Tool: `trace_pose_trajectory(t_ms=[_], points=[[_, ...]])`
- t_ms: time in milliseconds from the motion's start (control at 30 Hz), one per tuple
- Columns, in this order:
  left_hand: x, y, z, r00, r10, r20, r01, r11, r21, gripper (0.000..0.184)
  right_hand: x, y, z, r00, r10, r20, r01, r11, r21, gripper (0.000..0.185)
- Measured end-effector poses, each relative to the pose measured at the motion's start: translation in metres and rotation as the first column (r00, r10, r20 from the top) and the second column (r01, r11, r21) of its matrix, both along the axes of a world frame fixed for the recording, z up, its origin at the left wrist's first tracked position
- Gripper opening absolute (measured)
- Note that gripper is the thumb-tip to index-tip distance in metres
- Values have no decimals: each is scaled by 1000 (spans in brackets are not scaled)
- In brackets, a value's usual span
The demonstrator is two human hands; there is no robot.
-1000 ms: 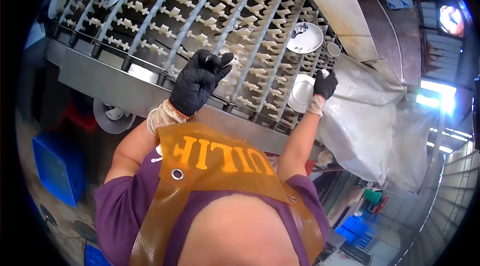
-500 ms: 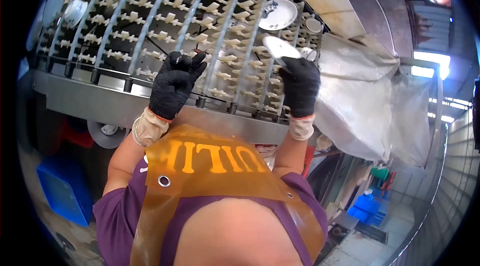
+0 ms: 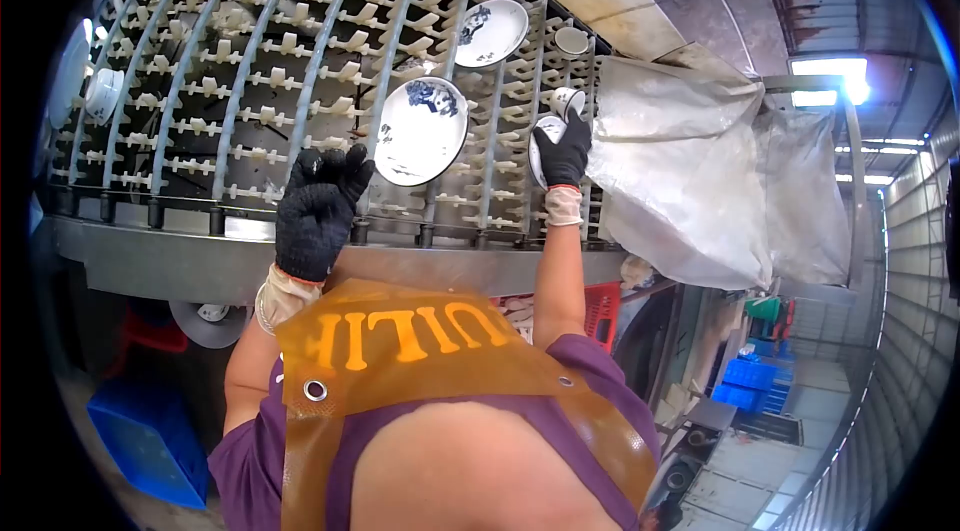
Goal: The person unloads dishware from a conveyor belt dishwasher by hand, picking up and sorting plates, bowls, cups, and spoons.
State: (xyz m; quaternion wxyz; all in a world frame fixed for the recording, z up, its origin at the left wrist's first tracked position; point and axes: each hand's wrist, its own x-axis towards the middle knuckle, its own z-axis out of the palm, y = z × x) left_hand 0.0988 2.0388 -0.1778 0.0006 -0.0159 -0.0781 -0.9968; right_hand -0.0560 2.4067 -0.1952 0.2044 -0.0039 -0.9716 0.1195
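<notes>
My right hand [image 3: 566, 153], in a black glove, grips the edge of a white plate [image 3: 538, 153] near the right end of the rack. Its fingertips lie close to a small white bowl [image 3: 566, 99]; whether they touch it I cannot tell. My left hand [image 3: 315, 216], also black-gloved, hovers over the front edge with curled fingers and nothing visible in them. Just right of it a larger white plate [image 3: 424, 131] with a dark blue pattern leans on the pegs. Behind that stands another patterned plate [image 3: 492, 33].
Rows of pale pegs fill the conveyor rack [image 3: 265, 116], bordered by a metal front ledge [image 3: 200, 266]. A translucent plastic curtain [image 3: 680, 171] hangs at the right. One small bowl [image 3: 572, 40] sits far right, another [image 3: 104, 95] far left. A blue crate [image 3: 145, 441] stands below left.
The larger patterned plate now stands on the rack between my hands. The plate earlier held tilted up in my right hand has left that spot; the hand now grips a plate lower, beside the small bowl.
</notes>
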Motion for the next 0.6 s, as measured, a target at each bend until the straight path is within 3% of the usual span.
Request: trace_pose_trajectory(t_ms=[33, 100, 167, 200, 233, 333, 367, 433, 533, 567, 600], points=[[0, 2, -1, 1000, -3, -1, 3, 1000, 2, 36, -2, 35, -28, 985, -171, -31, 174, 980, 95, 78], [2, 5, -1, 997, -47, 67, 46, 999, 13, 35, -7, 93, -55, 906, -355, 229, 395, 904, -163, 64], [2, 8, -5, 996, -60, 70, 59, 998, 18, 34, -8, 138, -75, 893, -91, 442, 278, 881, -382, 51], [1, 10, -6, 995, -69, 78, 67, 997, 25, 33, 13, 101, -43, 939, 3, 344, 268, 623, -735, 40], [-1, 12, -7, 994, -73, 79, 71, 997, 21, 33, 16, 93, -39, 966, 86, 245, 201, 353, -914, 36], [1, 17, -10, 992, -107, 70, 109, 994, -20, 31, 30, 25, 22, 988, 97, 122, 41, 592, -805, 32], [1, 20, -10, 992, -105, 77, 106, 994, -18, 30, 31, 11, 32, 991, 112, 77, -36, 763, -645, 33], [0, 24, -10, 991, -106, 77, 109, 994, -28, 29, 31, -32, 57, 995, 77, 66, -53, 952, -302, 32], [-2, 28, -7, 991, -124, 53, 126, 992, -26, 28, 26, -73, 65, 973, 205, 110, -143, 900, -411, 37], [-3, 30, -7, 992, -120, 40, 120, 993, -1, 27, 10, -62, 53, 980, 186, 66, -133, 872, -472, 41], [-2, 30, -6, 993, -114, 29, 113, 993, 23, 26, -6, -54, 47, 999, 41, 32, -26, 924, -382, 45]])
